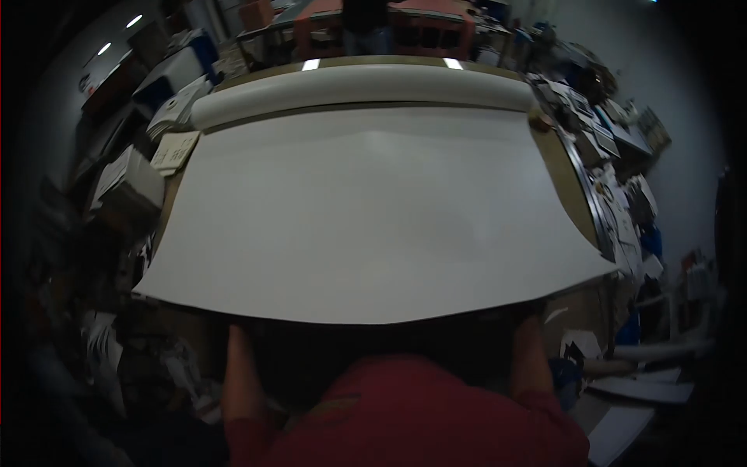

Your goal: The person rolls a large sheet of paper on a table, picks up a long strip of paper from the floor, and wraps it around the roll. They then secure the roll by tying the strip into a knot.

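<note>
A wide white sheet (366, 210) spreads over a brown-topped table (572, 183), and its front edge hangs out towards my body. Along the far side lies a thick white roll (366, 87), which looks like the same material. My left hand (236, 333) reaches under the front edge, left of centre; only the wrist and forearm show. Under the same edge on the right goes my right hand (527, 321), its fingers also hidden by the sheet. Whether either hand grips the edge cannot be seen.
Stacks of paper (128, 179) and a small handwritten card (175, 152) sit at the left. A metal strip (583, 175) runs down the table's right side, with clutter beyond. A person (367, 27) stands past the far end. White sheets (622, 428) lie low at the right.
</note>
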{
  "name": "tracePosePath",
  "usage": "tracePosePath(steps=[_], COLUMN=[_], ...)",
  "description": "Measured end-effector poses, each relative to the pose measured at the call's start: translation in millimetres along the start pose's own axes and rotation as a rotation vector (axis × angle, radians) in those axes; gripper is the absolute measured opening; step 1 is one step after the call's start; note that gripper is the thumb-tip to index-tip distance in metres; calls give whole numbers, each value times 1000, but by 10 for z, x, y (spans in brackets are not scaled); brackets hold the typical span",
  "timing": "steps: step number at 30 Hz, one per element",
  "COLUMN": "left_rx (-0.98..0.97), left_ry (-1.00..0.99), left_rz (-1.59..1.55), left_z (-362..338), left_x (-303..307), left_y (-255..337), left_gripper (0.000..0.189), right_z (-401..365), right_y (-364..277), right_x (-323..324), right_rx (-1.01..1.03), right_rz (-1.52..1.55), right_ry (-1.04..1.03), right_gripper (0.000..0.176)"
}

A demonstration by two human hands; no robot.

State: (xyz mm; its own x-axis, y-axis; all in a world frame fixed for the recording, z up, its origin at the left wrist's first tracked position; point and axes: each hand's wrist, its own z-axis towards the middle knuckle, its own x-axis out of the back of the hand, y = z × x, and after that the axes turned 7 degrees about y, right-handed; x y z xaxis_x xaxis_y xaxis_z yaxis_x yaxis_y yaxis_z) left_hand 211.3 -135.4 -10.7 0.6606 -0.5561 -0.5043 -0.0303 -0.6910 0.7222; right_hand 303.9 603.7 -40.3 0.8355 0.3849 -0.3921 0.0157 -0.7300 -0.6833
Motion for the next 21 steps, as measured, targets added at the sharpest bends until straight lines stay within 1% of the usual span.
tracePosePath(steps=[6, 13, 16, 21], left_rx=[14, -5, -10, -30], left_ry=[22, 14, -1, -16], left_rz=[-38, -44, -37, -33], left_z=[0, -45, -47, -114], left_x=[3, 10, -5, 129], left_y=[-119, -55, -11, 32], left_gripper=[48, 47, 47, 47], right_z=[-44, -104, -169, -399], right_y=[194, 310, 231, -175], right_x=[-245, -436, -507, -519], right_rx=[-14, -8, 21, 97], right_rz=[-32, -49, -54, -62], right_ry=[-5, -84, -141, -227], right_gripper=[46, 46, 46, 46])
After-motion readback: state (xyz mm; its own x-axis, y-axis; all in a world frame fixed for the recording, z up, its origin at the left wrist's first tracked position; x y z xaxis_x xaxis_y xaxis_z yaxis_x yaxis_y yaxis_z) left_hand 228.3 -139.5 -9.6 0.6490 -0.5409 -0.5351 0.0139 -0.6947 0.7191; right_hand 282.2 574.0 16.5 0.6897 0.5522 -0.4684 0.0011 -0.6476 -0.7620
